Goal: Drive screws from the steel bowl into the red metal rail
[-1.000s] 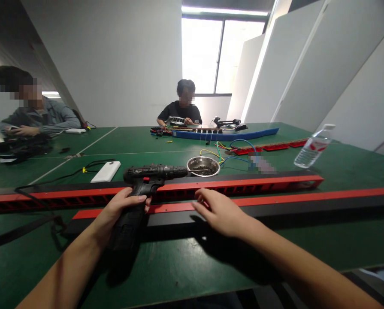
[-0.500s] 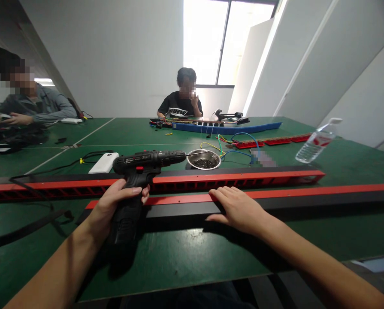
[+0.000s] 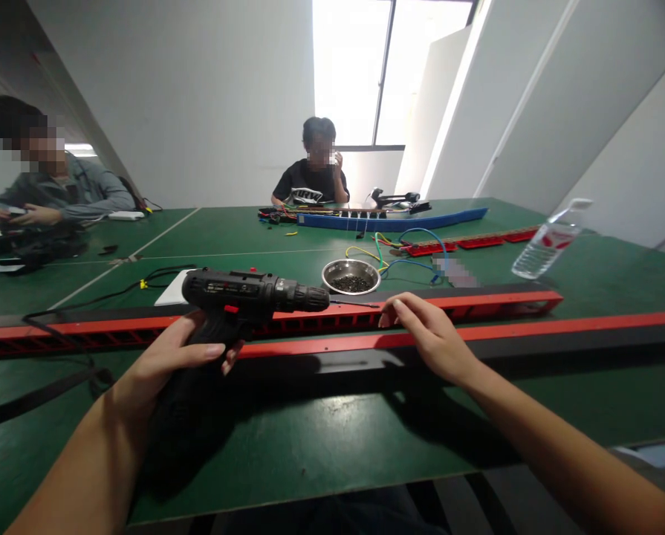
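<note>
My left hand (image 3: 181,357) is wrapped around the grip of a black cordless drill (image 3: 237,291), held above the table and pointing right. A long thin bit (image 3: 354,302) extends from its chuck. At the bit's tip is my right hand (image 3: 429,334), fingers curled and drawn together; whatever they hold, if anything, is too small to make out. Below both hands lies a long red-and-black bar (image 3: 477,338), with a small dark hole in its red face. Behind it runs a second red-and-black bar (image 3: 493,303), with a row of openings along its side.
A steel bowl (image 3: 351,276) of small dark screws stands behind the bars. Beyond are coloured wires, red strips (image 3: 480,244) and a blue curved housing (image 3: 393,221). A water bottle (image 3: 549,241) stands right; a white box (image 3: 170,290) lies left. Two people sit across the green table.
My right hand has lifted off the front bar and moved up to the bit's tip. The drill has come slightly lower, its bit now reaching further right, towards that hand.
</note>
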`<state>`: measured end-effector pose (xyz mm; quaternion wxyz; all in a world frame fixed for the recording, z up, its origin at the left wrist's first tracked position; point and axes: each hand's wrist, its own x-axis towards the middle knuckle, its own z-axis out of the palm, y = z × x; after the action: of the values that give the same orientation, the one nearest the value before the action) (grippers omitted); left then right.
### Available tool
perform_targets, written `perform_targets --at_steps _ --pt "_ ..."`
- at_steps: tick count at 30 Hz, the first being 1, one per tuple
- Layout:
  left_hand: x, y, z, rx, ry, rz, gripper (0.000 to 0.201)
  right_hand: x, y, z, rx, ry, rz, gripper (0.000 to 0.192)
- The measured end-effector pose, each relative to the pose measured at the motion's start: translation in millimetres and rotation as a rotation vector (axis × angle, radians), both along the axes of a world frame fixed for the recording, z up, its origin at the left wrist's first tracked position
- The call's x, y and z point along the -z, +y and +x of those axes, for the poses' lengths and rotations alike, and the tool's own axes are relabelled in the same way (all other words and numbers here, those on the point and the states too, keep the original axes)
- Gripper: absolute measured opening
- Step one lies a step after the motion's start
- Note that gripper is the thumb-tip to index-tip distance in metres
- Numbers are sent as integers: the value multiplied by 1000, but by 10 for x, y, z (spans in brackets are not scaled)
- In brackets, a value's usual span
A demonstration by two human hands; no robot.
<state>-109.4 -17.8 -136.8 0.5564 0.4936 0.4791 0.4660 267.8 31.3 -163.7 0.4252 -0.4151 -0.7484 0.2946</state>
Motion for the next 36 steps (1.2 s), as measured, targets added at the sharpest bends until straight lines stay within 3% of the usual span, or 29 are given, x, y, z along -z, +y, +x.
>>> perform_targets --at_steps 8,14,17,21,25,28,32,36 --pt "-199 -51 -151 -54 199 76 31 -126 180 -341 -119 97 -85 27" --pt "-399 -74 -288 -109 289 128 48 -177 298 -424 -168 -1 -31 32" --pt "-594 -12 -346 -48 393 164 52 -145 267 -435 -212 -87 -5 31" --pt "-866 114 -437 120 616 254 64 -103 131 -451 -380 -222 30 25" --pt "-1077 177 -396 181 754 280 57 -40 41 -462 -462 -293 58 28" --pt "-1232 192 -225 158 702 163 63 5 36 -461 -459 -299 49 35" --pt "-1460 261 -17 106 319 -142 72 22 34 -459 -461 -278 4 37" --pt "-1621 355 107 80 322 -170 61 45 10 -453 -377 -318 -20 62"
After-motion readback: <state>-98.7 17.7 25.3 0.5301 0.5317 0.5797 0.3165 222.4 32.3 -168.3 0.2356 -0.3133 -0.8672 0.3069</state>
